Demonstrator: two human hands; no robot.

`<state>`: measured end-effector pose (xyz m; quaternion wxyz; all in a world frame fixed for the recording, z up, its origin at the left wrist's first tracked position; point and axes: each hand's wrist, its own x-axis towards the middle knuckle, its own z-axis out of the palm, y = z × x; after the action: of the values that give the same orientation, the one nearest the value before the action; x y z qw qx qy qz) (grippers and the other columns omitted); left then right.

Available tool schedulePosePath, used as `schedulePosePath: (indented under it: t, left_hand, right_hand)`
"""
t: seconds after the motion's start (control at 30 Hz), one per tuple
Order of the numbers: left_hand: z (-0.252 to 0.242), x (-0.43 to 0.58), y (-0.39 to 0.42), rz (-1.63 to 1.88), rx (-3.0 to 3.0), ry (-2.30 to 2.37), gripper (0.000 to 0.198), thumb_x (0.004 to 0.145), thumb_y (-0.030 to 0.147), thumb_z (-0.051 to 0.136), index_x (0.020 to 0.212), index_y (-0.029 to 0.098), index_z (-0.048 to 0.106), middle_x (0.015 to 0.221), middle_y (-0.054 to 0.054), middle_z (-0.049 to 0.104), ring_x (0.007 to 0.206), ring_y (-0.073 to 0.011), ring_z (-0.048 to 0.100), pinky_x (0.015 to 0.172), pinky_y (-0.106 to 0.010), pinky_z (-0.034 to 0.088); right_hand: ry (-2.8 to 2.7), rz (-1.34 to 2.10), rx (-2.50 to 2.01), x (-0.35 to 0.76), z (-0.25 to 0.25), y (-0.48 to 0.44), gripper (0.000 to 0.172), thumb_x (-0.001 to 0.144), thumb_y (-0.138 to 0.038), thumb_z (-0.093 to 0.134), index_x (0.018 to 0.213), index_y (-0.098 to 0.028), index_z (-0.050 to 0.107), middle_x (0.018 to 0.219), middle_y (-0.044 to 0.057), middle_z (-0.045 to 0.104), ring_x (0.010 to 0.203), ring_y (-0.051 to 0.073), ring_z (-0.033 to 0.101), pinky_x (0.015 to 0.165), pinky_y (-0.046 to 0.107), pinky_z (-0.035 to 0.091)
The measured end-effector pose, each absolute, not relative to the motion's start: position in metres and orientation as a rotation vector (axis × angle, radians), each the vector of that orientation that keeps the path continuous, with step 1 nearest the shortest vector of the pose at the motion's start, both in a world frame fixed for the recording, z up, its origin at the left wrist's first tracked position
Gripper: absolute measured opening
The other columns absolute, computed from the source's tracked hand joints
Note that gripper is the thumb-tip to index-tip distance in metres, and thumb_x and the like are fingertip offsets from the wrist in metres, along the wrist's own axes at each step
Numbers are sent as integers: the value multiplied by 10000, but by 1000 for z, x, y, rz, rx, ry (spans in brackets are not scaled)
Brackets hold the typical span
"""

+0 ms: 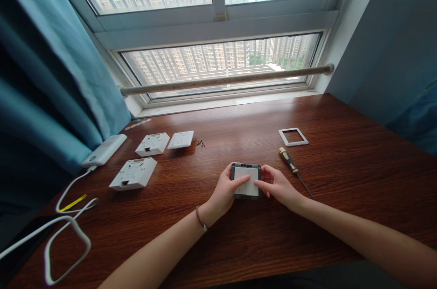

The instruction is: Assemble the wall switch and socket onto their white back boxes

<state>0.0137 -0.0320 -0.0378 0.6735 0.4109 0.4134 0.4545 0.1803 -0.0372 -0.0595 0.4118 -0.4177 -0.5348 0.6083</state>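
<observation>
Between my two hands is a wall switch (243, 190) with two white rockers and a dark grey frame, its outer cover off. My left hand (228, 189) grips its left side, thumb lying across the white face. On the right edge my right hand (275, 185) holds it too, the thumb pressed on the right rocker. Fingers behind the switch are hidden. To the right, a screwdriver (290, 161) with a black and cream handle lies on the wooden table (191, 216). Beyond it rests a white square cover frame (302, 143).
Several small screws (201, 143) lie beside a white socket panel (181, 139). Two white mounting boxes, a rear one (153, 144) and a nearer one (134, 174), sit at the left. Further left are a white power bank (105, 150) and its looping white cable (87, 234). A window rail (225, 82) runs behind.
</observation>
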Motion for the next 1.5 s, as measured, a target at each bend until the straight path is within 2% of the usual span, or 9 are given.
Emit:
schedulePosePath:
  t: [0.33,0.77,1.13,1.33,1.5]
  left_hand:
    - [-43,17,-33,1062,966,978,323,611,276,741,778,169,486,703,34,561,620,-96,534,578,-202,465]
    - [-46,17,-34,1070,1029,982,293,649,267,713,781,172,469,713,39,532,638,-88,502,584,-187,436]
    - [-45,18,-36,1072,1004,1006,291,654,241,709,746,179,440,666,55,501,597,-77,482,557,-174,417]
    - [-47,19,-38,1080,988,985,285,672,264,700,813,177,469,734,29,548,646,-101,530,594,-207,459]
    - [-50,19,-37,1073,1001,1001,302,666,274,710,847,172,491,773,12,569,678,-113,548,612,-217,475]
  right_hand:
    - [-1371,1479,-1139,179,-65,-36,348,671,-418,691,760,-185,448,611,-59,489,449,67,423,356,180,322]
    - [-1353,1454,-1135,179,-61,-36,314,646,-364,707,714,-186,458,633,-38,490,547,92,418,434,193,291]
    - [-1319,1485,-1139,179,-57,-37,332,617,-360,722,684,-183,449,588,-60,460,482,66,373,399,180,257]
    - [-1320,1530,-1095,179,-58,-35,319,745,-461,593,712,-191,427,478,-93,413,358,48,327,350,180,235]
    - [-1286,1494,-1100,178,-61,-34,322,747,-445,600,680,-191,414,492,-98,362,365,36,287,343,177,205]
